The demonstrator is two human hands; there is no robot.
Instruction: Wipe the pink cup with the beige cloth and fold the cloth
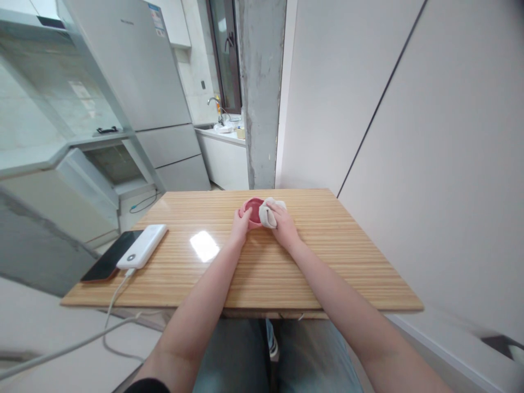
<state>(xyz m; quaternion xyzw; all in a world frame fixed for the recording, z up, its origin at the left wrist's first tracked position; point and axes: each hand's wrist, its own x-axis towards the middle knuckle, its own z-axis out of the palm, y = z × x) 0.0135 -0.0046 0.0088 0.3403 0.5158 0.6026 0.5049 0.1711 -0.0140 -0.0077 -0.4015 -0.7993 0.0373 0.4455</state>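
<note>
Pink bowl (pixel 256 209), cloth (pixel 267 215) in hands (pixel 241 222) (pixel 284 226)

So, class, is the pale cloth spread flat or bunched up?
Bunched up: the pale cloth forms a compact, rumpled wad under the right hand. Whether it is folded inside, I cannot tell.

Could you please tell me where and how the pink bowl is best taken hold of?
I'd probably take the pink bowl by its left wall, coming from the left, thumb over the rim, as the left hand does. Its round, open mouth gives an edge to clasp there, while the cloth under the right hand covers much of its right side.
</note>
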